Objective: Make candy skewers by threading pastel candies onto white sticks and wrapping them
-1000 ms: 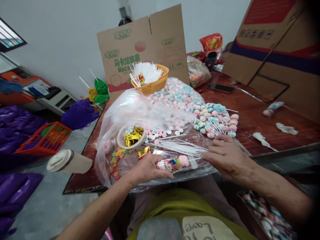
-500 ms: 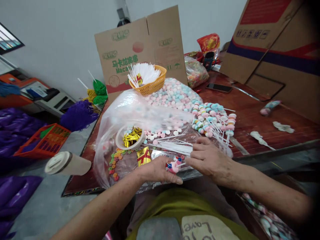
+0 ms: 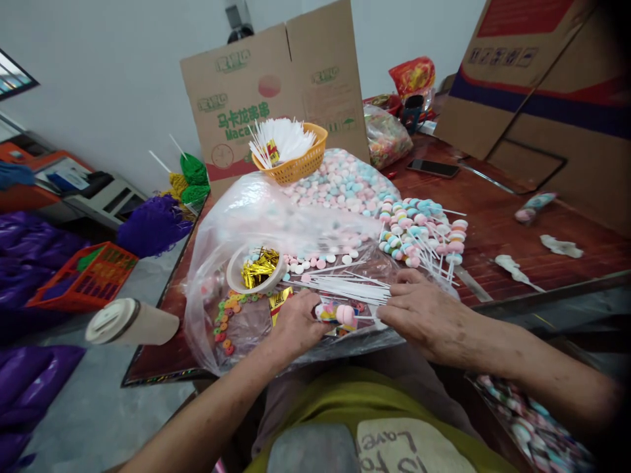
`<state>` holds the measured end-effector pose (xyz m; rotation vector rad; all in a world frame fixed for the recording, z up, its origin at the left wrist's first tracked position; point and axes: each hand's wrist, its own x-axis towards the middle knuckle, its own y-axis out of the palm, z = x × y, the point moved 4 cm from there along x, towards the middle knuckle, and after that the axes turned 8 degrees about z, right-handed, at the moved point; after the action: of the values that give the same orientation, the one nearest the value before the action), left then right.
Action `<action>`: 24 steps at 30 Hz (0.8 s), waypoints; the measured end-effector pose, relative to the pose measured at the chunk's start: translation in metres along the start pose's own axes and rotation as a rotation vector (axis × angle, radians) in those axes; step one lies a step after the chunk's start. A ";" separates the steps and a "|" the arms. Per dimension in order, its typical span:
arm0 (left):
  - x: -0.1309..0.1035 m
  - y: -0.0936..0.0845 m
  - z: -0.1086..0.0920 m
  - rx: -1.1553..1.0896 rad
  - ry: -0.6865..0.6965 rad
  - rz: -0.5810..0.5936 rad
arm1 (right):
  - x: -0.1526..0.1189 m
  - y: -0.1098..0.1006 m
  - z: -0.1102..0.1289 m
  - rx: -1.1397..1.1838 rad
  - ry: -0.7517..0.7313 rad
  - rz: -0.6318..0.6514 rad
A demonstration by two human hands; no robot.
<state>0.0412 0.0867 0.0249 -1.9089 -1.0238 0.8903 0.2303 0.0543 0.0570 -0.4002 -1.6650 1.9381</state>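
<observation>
Candy skewer point(image 3: 346, 316) farther beyond left grip point(image 3: 298, 322)

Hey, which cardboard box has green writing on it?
The left box, standing behind the yellow basket; the right box shows red and dark blue bands instead.

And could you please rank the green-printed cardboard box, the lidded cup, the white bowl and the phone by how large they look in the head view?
Largest to smallest:
1. Green-printed cardboard box
2. Lidded cup
3. White bowl
4. Phone
</observation>
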 end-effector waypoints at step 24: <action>0.013 0.025 -0.021 -0.088 0.209 0.356 | 0.024 0.020 0.003 -0.026 -0.053 0.135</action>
<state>0.0726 0.0821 0.0096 -2.2476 -0.6181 0.8269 0.2053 0.0636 0.0411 -0.4863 -1.7380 2.0421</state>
